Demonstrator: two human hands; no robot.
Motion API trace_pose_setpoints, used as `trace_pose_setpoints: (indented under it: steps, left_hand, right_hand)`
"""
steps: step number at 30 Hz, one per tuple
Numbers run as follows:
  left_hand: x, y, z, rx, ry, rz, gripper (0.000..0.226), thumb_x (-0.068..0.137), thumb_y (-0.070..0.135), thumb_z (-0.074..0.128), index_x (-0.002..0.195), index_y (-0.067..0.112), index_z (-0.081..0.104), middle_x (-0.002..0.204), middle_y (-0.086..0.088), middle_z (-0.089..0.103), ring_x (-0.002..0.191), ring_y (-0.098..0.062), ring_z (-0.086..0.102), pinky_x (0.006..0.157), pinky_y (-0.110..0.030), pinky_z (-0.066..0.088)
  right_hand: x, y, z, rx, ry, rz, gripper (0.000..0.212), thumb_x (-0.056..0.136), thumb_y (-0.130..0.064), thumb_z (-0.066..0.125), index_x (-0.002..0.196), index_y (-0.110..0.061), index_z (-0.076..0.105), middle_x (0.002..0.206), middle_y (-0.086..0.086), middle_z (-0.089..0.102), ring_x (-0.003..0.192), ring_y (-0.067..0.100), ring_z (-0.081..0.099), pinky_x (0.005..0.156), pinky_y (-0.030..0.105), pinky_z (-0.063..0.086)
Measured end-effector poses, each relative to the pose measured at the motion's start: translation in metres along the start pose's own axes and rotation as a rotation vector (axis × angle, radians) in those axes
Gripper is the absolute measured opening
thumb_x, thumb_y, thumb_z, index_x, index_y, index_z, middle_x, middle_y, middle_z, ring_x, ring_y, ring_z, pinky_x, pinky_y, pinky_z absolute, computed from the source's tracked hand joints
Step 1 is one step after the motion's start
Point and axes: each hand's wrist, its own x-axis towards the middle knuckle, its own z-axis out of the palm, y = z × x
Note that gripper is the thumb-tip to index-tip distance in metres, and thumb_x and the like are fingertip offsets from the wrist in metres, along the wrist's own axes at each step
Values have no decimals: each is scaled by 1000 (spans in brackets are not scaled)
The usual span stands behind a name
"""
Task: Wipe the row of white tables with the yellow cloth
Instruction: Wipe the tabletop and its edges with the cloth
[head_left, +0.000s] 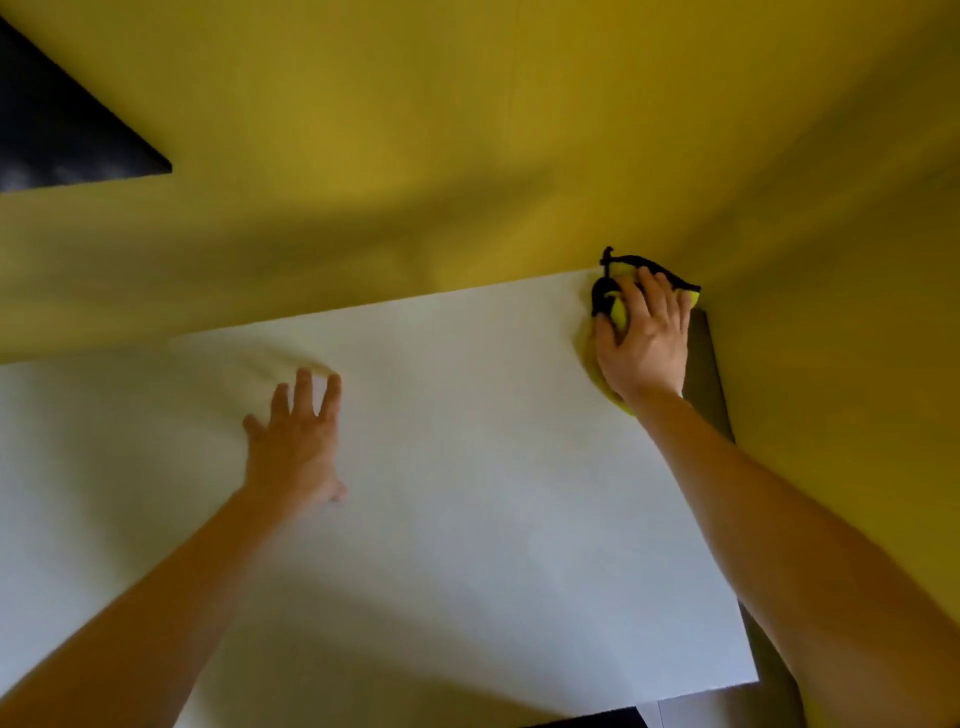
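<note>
View: head camera, looking down along both forearms.
Counter: a white rectangular counter (467, 519) with a smooth matt top is seen filling the lower and middle frame. Its far edge is set against the wall and its right end is near the room corner.
Cloth: a yellow cloth with black stitched edging (619, 310) is bunched at the far right corner of the counter, lying on the top and touching the wall line. A black loop of edging is seen sticking up at its far side.
Right hand: the right hand (644, 343) is laid palm down on the cloth. Its fingers (655, 291) are spread apart and nearly straight, pressed onto the fabric. A fold is seen bulging up between thumb and forefinger.
Left hand: the left hand (293, 447) is blurred, palm down over the middle left of the counter, well apart from the cloth. Its fingers (304, 389) are straight and apart, and nothing is held. Contact with the top cannot be told.
Wall: a mustard-yellow wall (467, 130) is seen behind and to the right of the counter.
Other: a dark triangular shape (52, 130) is seen at upper left, too blurred to identify. A grey strip (701, 364) is seen between the counter's right end and the wall.
</note>
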Motion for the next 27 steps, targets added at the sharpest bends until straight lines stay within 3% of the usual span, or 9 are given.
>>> trace_pose_setpoints:
  steps: [3, 7, 10, 12, 18, 20, 27]
  left_hand:
    - [-1, 59, -24, 8, 50, 161, 161, 64, 68, 96, 170, 26, -17, 180, -14, -11, 167, -40, 7, 128, -62, 32]
    - [8, 136, -47, 46, 108, 293, 166, 58, 72, 97, 170, 29, -18, 180, -13, -13, 168, -41, 1, 127, -69, 28]
    - [12, 174, -45, 91, 97, 316, 171, 52, 76, 97, 169, 25, -17, 177, -20, -14, 166, -49, -2, 125, -73, 28]
    - [11, 182, -37, 89, 92, 289, 173, 51, 76, 97, 168, 23, -19, 176, -22, -18, 165, -52, -5, 125, -73, 28]
    - [17, 184, -33, 81, 62, 273, 176, 51, 76, 97, 167, 26, -26, 177, -17, -25, 166, -49, -12, 127, -70, 27]
    - [17, 186, -33, 84, 57, 269, 175, 52, 75, 98, 167, 25, -25, 177, -17, -25, 166, -49, -12, 128, -70, 27]
    - [16, 186, -33, 122, 96, 280, 175, 48, 80, 95, 169, 26, -19, 178, -19, -20, 167, -47, -4, 125, -65, 35]
  right_hand:
    - [-19, -11, 1, -15, 7, 123, 57, 100, -42, 60, 147, -9, 62, 163, 18, 51, 157, 38, 39, 132, 63, 17]
    - [-129, -13, -28, 61, -108, -76, 59, 101, -38, 65, 154, -12, 58, 170, 14, 43, 164, 33, 30, 132, 64, 19]
    - [-196, 4, -49, 60, -192, -116, 64, 102, -42, 66, 160, -18, 53, 175, 9, 35, 166, 30, 24, 131, 64, 23]
    - [-180, 7, -45, 61, -170, -117, 65, 100, -44, 68, 158, -18, 55, 174, 9, 37, 166, 31, 26, 132, 63, 22]
    - [10, -15, 3, 34, -51, 27, 62, 100, -50, 56, 152, -16, 60, 167, 15, 48, 160, 37, 35, 135, 58, 10]
    - [27, -13, 7, 37, -46, 3, 62, 100, -49, 56, 153, -15, 59, 165, 16, 49, 159, 38, 35, 135, 58, 11]
    - [-189, 38, -52, 93, -121, -8, 66, 102, -40, 67, 161, -15, 52, 174, 12, 36, 166, 34, 25, 132, 65, 19]
